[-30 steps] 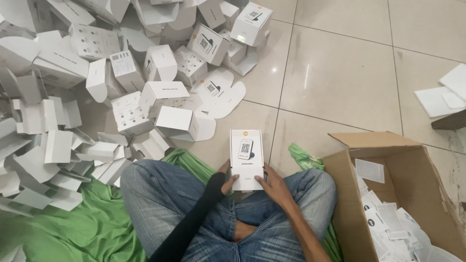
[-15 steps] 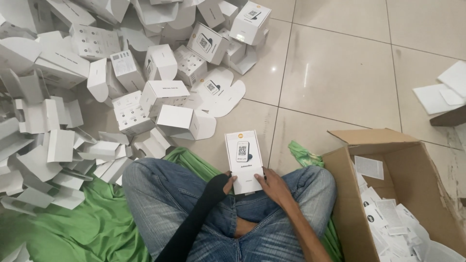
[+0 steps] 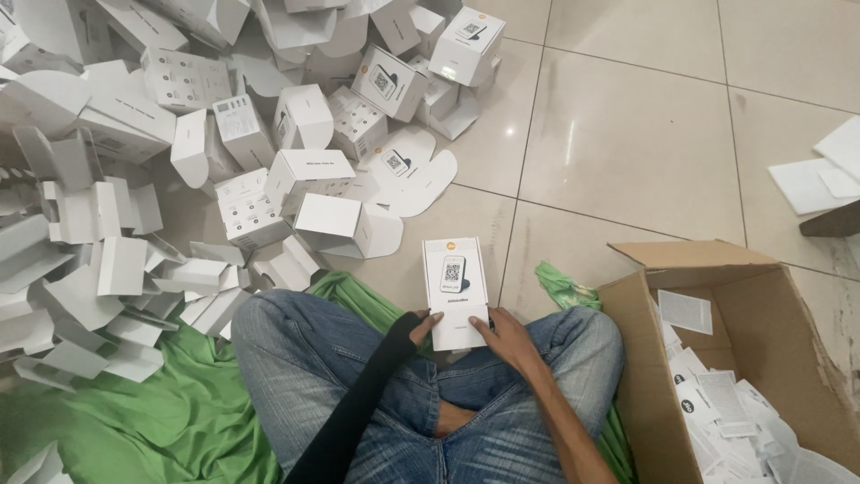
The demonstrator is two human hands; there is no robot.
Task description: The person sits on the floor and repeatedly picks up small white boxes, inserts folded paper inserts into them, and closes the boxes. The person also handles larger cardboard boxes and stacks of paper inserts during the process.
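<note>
Hands grip one white box (image 3: 455,291) over the lap: left hand (image 3: 421,326), in a black sleeve, pinches its near-left edge, right hand (image 3: 508,337) holds the near-right corner. Box faces up, above jeans knees, with the tile floor (image 3: 627,134) beyond. Pile of white boxes (image 3: 179,161) far left, green cloth (image 3: 134,412) underneath, cardboard carton (image 3: 761,305) with paper slips at right.

flat rectangular cardboard carton (image 3: 455,292): white, dark square-patterned print, small orange dot
left arm's stretch sleeve (image 3: 358,403): black
denim jeans (image 3: 296,345): faded blue
crumpled cloth sheet (image 3: 170,421): bright green
open corrugated box (image 3: 717,269): brown
glossy floor tiles (image 3: 627,143): beige
</note>
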